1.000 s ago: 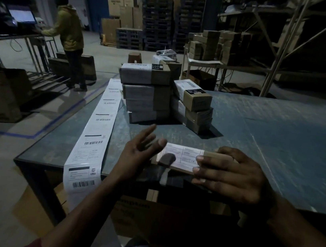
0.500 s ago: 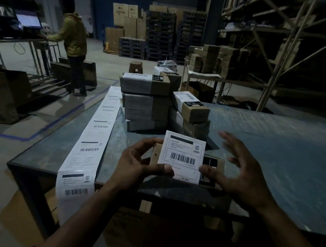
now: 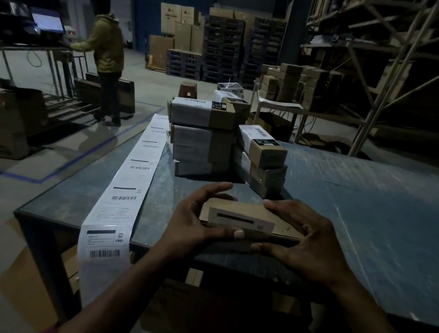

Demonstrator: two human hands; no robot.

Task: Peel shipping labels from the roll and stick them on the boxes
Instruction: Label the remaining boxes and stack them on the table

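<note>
Half a second ago you were holding the small cardboard box (image 3: 252,219) tipped up, its white shipping label (image 3: 244,222) facing you. Now you have it flat again near the table's front edge, at 6 o'clock, with the label wrapped over its near side. Your left hand (image 3: 199,220) cups the box's left end, thumb pressed along the near face and fingers curled over the top. Your right hand (image 3: 306,240) holds the right end, fingers over the top and thumb underneath at the front. Both hands grip the box. Judging by this, the label is on and you are pressing it down or about to set the box aside.

The strip of labels (image 3: 123,198) runs from 11 o'clock back toward 7 o'clock and hangs over the table (image 3: 375,216) edge; several labels remain. At 12 o'clock, just beyond your hands, stand two stacks of labelled boxes (image 3: 216,137).

The room is a dim warehouse. At 10 o'clock another person (image 3: 105,48) stands at a lit screen (image 3: 48,23). Cartons and pallets (image 3: 215,44) fill 12 o'clock; metal shelving (image 3: 382,62) rises at 2 o'clock.
</note>
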